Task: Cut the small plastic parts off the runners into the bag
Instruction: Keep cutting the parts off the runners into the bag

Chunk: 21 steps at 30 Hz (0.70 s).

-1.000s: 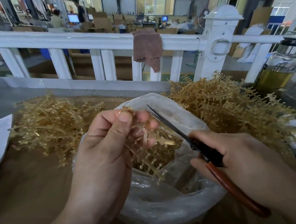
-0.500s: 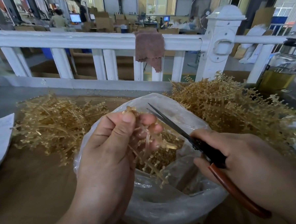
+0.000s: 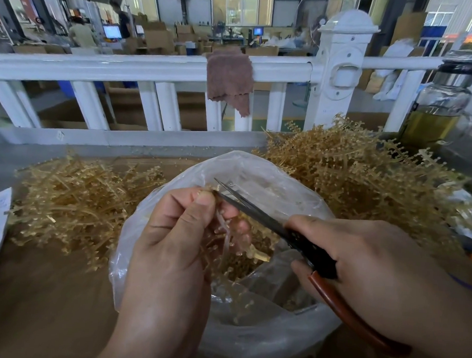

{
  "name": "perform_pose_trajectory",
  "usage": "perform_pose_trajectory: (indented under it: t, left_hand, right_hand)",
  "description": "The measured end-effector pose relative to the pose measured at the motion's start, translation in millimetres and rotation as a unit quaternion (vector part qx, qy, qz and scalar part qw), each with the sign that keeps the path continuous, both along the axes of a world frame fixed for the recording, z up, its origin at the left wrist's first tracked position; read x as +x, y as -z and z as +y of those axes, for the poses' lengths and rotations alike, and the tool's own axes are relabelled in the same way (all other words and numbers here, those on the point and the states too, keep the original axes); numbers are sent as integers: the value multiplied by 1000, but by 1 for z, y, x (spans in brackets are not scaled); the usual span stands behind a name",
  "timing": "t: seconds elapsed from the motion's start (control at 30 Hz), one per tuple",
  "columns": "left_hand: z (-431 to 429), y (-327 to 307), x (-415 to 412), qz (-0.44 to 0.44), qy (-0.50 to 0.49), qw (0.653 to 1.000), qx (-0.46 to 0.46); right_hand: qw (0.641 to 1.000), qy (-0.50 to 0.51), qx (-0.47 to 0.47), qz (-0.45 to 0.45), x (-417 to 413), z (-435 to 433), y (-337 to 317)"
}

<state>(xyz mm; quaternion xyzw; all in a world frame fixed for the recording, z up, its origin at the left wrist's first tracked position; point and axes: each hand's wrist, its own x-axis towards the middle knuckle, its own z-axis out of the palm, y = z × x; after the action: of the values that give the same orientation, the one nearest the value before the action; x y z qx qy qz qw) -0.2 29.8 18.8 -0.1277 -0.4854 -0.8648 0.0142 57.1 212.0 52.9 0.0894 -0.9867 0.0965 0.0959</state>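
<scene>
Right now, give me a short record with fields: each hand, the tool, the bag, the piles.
left hand: pinches a runner above the bag
right hand: grips the scissors
scissors: red handle, blades slightly apart at the runner's top
bag: clear plastic, open, cut parts inside
left pile: runners on the table, left of the bag
right pile: taller heap, right of the bag
railing: brown cloth draped over it
</scene>
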Motion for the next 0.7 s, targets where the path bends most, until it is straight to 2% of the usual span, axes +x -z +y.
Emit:
perform_pose_trajectory:
  t: [0.53, 0.7]
  left_hand:
    - [2, 4, 0, 4, -14, 1000, -15]
    - [1, 4, -2, -1, -10, 1000, 8]
  right_hand:
    - [1000, -12, -20, 11, -2, -9, 8]
    - [999, -12, -38, 17, -3, -6, 7]
